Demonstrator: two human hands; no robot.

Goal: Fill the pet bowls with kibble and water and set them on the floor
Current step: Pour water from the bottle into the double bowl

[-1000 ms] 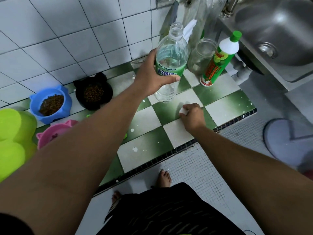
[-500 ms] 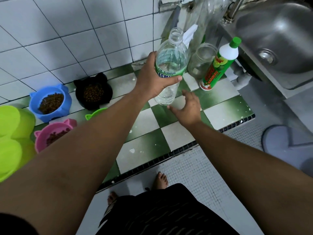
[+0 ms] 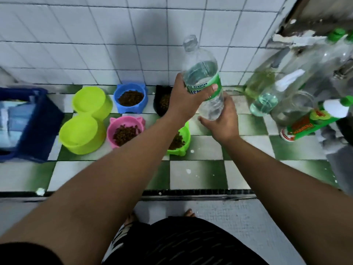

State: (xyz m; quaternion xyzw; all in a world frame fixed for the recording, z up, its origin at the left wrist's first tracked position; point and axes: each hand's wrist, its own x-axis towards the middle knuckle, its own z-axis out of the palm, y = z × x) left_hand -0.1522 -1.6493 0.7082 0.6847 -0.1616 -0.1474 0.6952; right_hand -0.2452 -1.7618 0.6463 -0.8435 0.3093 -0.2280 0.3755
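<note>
My left hand (image 3: 186,100) grips an uncapped clear water bottle (image 3: 204,73) with a green label, lifted above the counter and partly full. My right hand (image 3: 223,121) cups the bottle's base from below. Under my arms stand bowls holding kibble: a blue one (image 3: 130,97), a pink one (image 3: 125,131), a black one (image 3: 161,101) partly hidden by my left wrist, and a green one (image 3: 180,140) partly hidden by my forearm. Two lime-yellow bowls (image 3: 84,119) with no kibble in them stand to their left.
A dark blue crate (image 3: 36,119) stands at the counter's left. At the right are a spray bottle (image 3: 267,100), a glass jar (image 3: 292,109) and a green-capped cleaner bottle (image 3: 313,121). The green-and-white checked counter (image 3: 200,175) ends at a dark front edge above the floor.
The bottle has been lifted and carried left, over the bowls. My right hand left the counter and came up under the bottle's base. The view swung left, revealing more bowls and the crate.
</note>
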